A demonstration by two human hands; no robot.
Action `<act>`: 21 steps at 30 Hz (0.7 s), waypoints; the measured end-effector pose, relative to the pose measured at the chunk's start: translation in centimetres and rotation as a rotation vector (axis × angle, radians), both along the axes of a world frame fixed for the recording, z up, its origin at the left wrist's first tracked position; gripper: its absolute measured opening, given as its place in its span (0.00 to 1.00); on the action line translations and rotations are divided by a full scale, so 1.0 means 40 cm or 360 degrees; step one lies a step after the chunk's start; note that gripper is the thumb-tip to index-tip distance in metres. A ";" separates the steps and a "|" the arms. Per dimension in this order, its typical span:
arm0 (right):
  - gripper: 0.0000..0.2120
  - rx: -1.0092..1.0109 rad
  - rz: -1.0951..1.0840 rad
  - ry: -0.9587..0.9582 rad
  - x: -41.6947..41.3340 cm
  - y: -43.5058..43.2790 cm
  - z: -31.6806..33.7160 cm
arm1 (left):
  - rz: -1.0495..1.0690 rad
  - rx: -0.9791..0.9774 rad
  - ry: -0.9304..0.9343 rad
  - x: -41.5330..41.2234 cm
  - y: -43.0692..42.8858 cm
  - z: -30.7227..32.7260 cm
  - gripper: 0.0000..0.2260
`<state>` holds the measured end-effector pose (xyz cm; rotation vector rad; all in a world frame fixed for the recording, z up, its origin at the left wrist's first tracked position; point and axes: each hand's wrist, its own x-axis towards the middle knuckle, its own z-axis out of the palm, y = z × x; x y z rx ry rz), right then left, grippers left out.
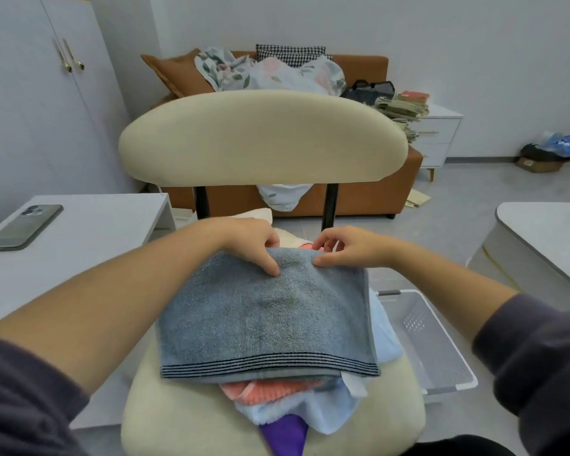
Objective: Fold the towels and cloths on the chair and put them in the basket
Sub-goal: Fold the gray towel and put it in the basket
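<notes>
While the left grip (249, 241) and right grip (349, 246) pinch the grey towel (264, 314) at twelve o'clock on the chair (165, 409), pulling evenly toward the striped hem at six should square the fold; the basket (441, 353) sits at four.

The pile of cloths (277, 394) under the grey towel (264, 317) fills the middle of the chair seat (175, 409) and reaches its right edge. Bare cushion shows only along the left edge and at the front-left corner. At the back edge the wide backrest (264, 136) stands in the way, with a low gap between its two black posts (330, 205). Just beside the right edge the basket (456, 386) stands open upward. A white table (89, 235) stands near the left edge.
</notes>
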<state>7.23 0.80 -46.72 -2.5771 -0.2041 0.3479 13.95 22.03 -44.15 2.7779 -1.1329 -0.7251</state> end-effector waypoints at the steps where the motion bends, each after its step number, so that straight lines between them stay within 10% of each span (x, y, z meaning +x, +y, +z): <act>1: 0.15 0.0014 0.0007 0.0005 0.002 -0.003 0.003 | 0.0011 0.0050 0.0049 0.007 -0.005 0.004 0.15; 10: 0.16 0.0281 -0.0105 -0.0047 -0.041 -0.009 0.003 | 0.0436 0.0026 0.1022 -0.025 0.033 0.071 0.14; 21: 0.12 0.1251 -0.0482 0.0017 -0.126 0.038 0.120 | 0.0622 -0.1343 0.1074 -0.152 0.179 0.283 0.20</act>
